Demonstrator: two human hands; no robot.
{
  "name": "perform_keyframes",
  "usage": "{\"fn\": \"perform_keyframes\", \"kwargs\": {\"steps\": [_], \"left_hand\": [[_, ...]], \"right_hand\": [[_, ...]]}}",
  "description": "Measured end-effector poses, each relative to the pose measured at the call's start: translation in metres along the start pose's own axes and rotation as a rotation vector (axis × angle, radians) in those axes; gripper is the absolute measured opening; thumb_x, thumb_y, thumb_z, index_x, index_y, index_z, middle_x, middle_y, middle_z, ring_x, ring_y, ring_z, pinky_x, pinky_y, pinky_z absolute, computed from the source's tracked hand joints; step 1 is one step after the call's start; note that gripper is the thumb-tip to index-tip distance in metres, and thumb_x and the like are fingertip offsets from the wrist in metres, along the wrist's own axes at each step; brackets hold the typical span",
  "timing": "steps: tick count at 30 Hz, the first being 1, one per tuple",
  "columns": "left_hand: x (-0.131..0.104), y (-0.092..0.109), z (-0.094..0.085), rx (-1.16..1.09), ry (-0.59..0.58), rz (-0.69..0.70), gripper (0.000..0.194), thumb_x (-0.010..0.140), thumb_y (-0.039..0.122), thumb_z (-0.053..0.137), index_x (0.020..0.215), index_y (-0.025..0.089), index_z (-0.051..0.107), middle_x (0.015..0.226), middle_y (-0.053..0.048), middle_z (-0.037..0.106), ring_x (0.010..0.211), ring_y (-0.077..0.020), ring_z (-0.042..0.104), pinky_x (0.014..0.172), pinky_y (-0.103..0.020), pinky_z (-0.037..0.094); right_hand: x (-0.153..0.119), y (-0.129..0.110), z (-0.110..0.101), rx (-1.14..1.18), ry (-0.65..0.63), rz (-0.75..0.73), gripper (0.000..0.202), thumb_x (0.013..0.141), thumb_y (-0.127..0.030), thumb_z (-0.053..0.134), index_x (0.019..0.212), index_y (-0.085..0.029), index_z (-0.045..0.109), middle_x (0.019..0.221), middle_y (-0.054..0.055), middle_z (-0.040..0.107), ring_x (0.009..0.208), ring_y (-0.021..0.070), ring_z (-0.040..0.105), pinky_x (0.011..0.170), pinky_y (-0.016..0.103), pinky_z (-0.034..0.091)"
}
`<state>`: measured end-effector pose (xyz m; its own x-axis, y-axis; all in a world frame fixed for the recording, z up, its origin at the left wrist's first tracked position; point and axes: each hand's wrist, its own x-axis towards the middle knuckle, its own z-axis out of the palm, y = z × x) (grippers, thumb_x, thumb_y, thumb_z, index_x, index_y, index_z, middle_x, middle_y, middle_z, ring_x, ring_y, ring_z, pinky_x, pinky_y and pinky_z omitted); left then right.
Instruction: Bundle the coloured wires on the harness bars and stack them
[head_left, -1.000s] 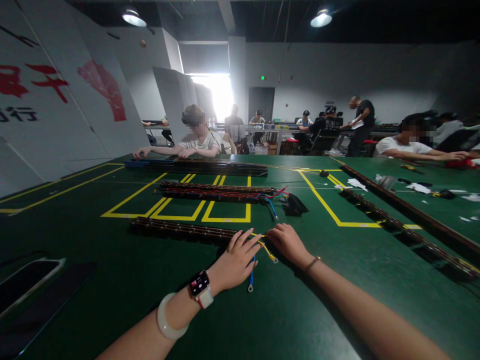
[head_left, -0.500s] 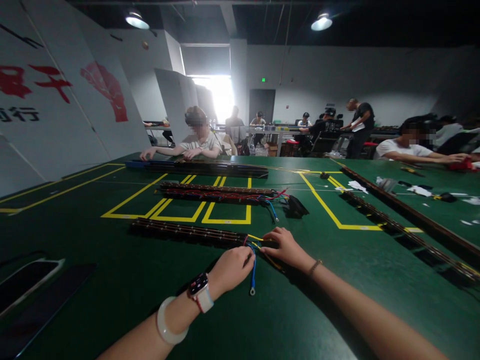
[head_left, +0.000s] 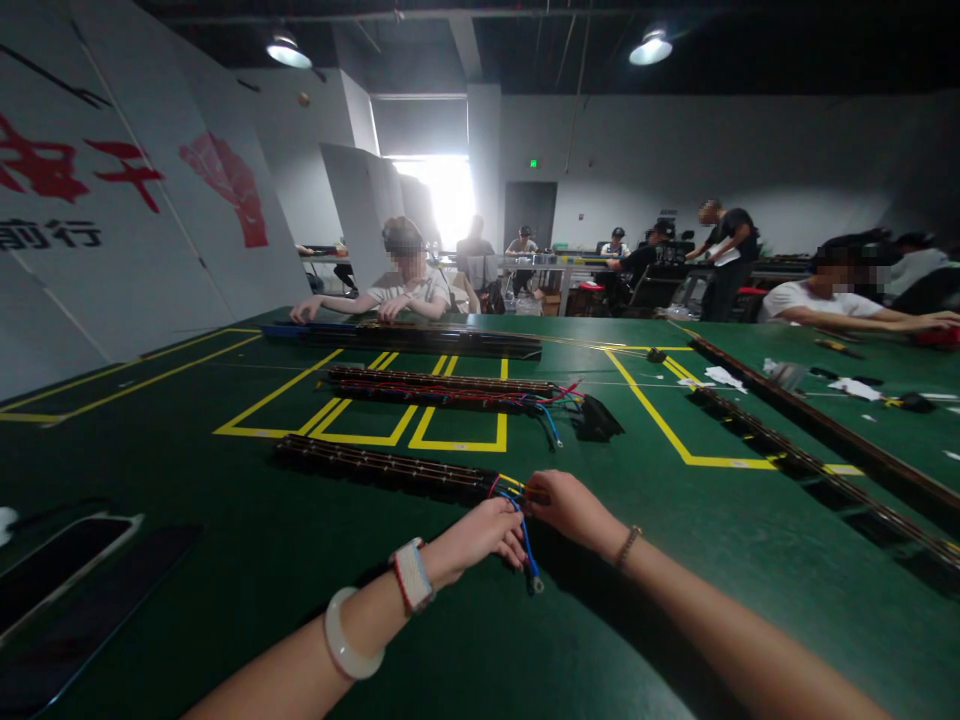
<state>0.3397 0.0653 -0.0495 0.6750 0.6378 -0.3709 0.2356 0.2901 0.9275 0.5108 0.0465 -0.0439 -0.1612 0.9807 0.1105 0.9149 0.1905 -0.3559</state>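
Observation:
A long dark bar (head_left: 390,468) with thin metal strips lies on the green table, its wired end at my hands. My left hand (head_left: 487,535) is at the blue wire (head_left: 532,555), thumb and index finger together near its upper part; the other fingers curl below. The blue wire hangs toward me and ends in a ring terminal (head_left: 538,585). My right hand (head_left: 566,505) is closed in a pinch at the yellow wires (head_left: 512,482), just right of the bar's end. A short red wire loops there too.
Behind lies a second bar (head_left: 442,385) with red and blue wires, then a long black bar (head_left: 465,343) near a seated person. More long bars (head_left: 817,420) lie at right. Dark flat panels (head_left: 97,620) rest at left. Yellow tape (head_left: 457,446) marks the table.
My left hand has turned, its watch face now out of view, and moved slightly right with the blue wire. My right hand's fingers have drawn together. The view has shifted a little.

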Motion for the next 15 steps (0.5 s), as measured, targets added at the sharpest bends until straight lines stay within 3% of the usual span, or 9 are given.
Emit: {"fn": "perform_keyframes", "kwargs": {"steps": [4,8,13,15], "left_hand": [[0.001,0.004,0.008,-0.206,0.000,0.034,0.013,0.091,0.024,0.039,0.089,0.013,0.046,0.073,-0.003,0.061,0.061,-0.0114,0.061,0.067,-0.028,0.049],[0.009,0.002,0.011,-0.343,-0.007,0.076,0.018,0.091,0.028,0.041,0.088,0.012,0.051,0.079,-0.004,0.061,0.063,-0.0115,0.060,0.071,-0.030,0.049],[0.026,-0.010,0.016,-0.421,0.134,0.117,0.023,0.089,0.035,0.046,0.082,0.014,0.050,0.068,0.000,0.056,0.059,-0.0094,0.053,0.058,-0.023,0.041],[0.029,-0.015,0.017,-0.416,0.135,0.112,0.025,0.088,0.038,0.047,0.080,0.014,0.049,0.064,0.001,0.053,0.055,-0.0085,0.049,0.055,-0.022,0.036]], "right_hand": [[-0.002,-0.012,-0.006,-0.220,-0.008,-0.042,0.016,0.087,-0.018,0.052,0.082,-0.019,0.067,0.080,0.005,0.063,0.073,0.0152,0.059,0.063,0.024,0.037],[-0.008,-0.026,-0.004,-0.405,0.033,-0.096,0.016,0.085,-0.013,0.052,0.091,-0.017,0.066,0.088,0.009,0.062,0.082,0.0211,0.059,0.072,0.031,0.040],[-0.014,-0.036,0.004,-0.482,0.043,-0.105,0.024,0.081,-0.011,0.055,0.105,-0.011,0.062,0.098,0.015,0.061,0.088,0.0250,0.058,0.075,0.035,0.041],[-0.017,-0.035,0.004,-0.474,0.036,-0.095,0.026,0.081,-0.013,0.055,0.107,-0.012,0.062,0.099,0.016,0.061,0.087,0.0245,0.059,0.075,0.034,0.042]]}}
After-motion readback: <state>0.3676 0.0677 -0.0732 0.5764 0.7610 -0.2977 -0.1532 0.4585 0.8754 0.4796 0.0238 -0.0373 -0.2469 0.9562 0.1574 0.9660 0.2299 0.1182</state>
